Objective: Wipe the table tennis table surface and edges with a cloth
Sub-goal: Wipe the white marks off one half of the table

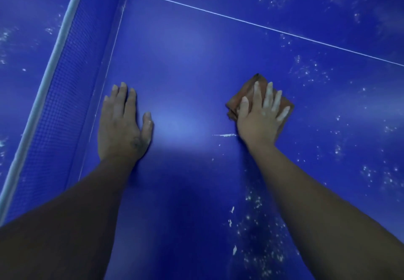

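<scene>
Your right hand (pixel 260 116) presses flat-fingered on the soft, limp brown cloth (pixel 249 92) mid-table, left hand (pixel 122 124) open on the blue table tennis table (pixel 185 61); keep your palm centred so it won't bunch.

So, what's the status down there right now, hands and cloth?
Left hand flat on table, holding nothing. Right hand pressing brown cloth down flat. White specks unwiped to the right. Net at left, nothing blocking.
</scene>
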Demonstrator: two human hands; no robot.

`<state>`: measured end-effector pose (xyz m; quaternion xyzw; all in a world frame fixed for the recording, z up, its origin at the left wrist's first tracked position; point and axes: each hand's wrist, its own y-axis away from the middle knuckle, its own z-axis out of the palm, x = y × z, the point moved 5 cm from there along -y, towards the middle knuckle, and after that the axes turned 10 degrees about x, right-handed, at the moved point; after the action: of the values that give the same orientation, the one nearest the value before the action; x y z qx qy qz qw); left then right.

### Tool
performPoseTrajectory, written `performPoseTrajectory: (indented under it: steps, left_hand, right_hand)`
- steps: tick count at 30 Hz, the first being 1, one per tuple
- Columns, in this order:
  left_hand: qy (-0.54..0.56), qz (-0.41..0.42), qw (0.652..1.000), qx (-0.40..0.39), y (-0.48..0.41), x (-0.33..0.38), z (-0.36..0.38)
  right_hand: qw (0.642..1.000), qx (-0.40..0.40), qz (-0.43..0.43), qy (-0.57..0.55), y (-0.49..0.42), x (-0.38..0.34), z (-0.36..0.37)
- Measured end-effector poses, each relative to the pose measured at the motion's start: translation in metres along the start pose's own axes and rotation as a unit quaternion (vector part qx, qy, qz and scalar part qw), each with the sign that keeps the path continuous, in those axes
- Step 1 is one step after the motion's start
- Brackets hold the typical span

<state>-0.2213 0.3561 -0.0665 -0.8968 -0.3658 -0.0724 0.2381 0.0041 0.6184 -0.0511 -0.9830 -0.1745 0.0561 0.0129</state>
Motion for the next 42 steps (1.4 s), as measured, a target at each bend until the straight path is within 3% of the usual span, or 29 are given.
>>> performPoseTrajectory:
  steps: [2, 5, 9, 12, 15, 19, 21, 24, 27, 29, 34, 38, 40, 42]
  left_hand:
    - [0.0, -0.003, 1.0, -0.01, 0.0, 0.002, -0.003]
    - [0.004, -0.005, 1.0, -0.012, 0.01, 0.007, -0.007]
    - [-0.002, -0.032, 0.999, -0.012, 0.069, 0.018, -0.026]
    - [-0.036, -0.057, 0.998, -0.017, 0.13, 0.031, -0.045]
    - [-0.066, -0.082, 0.994, -0.02, 0.156, 0.034, -0.051]
    - [-0.075, -0.09, 0.993, -0.026, 0.156, 0.032, -0.051]
    - [-0.068, -0.093, 0.993, -0.027, 0.157, 0.033, -0.052]
    - [-0.052, -0.096, 0.994, -0.025, 0.156, 0.032, -0.053]
    - [-0.044, -0.103, 0.993, -0.025, 0.154, 0.033, -0.054]
    - [-0.045, -0.108, 0.993, -0.031, 0.154, 0.034, -0.055]
    - [-0.041, -0.117, 0.992, -0.033, 0.152, 0.037, -0.058]
    - [-0.046, -0.122, 0.991, -0.041, 0.151, 0.038, -0.06]
    - [-0.049, -0.122, 0.99, -0.045, 0.15, 0.04, -0.061]
    - [-0.046, -0.121, 0.991, -0.04, 0.149, 0.041, -0.061]
  right_hand:
    - [0.999, 0.005, -0.036, 0.005, 0.021, -0.026, 0.001]
    - [0.98, -0.006, -0.197, -0.007, 0.065, -0.059, 0.004]
    - [0.949, -0.018, -0.314, -0.034, 0.084, -0.034, 0.002]
    - [0.958, -0.022, -0.284, -0.01, 0.063, 0.01, -0.004]
    - [0.986, -0.03, -0.163, 0.011, 0.048, 0.041, -0.009]
    - [0.998, -0.033, -0.058, -0.003, 0.058, 0.01, -0.006]
    - [0.997, -0.022, -0.076, -0.011, 0.073, -0.02, -0.003]
    - [0.975, 0.005, -0.218, -0.042, 0.111, -0.053, 0.002]
    - [0.93, -0.01, -0.362, -0.066, 0.136, -0.04, 0.005]
    - [0.916, -0.016, -0.397, -0.059, 0.131, -0.009, 0.004]
    - [0.96, -0.014, -0.281, 0.008, 0.092, 0.078, -0.01]
    - [0.987, -0.008, -0.16, 0.011, 0.094, 0.051, -0.01]
    - [0.983, 0.006, -0.182, -0.012, 0.111, 0.014, -0.006]
    - [0.964, 0.01, -0.261, -0.055, 0.141, -0.017, 0.0]
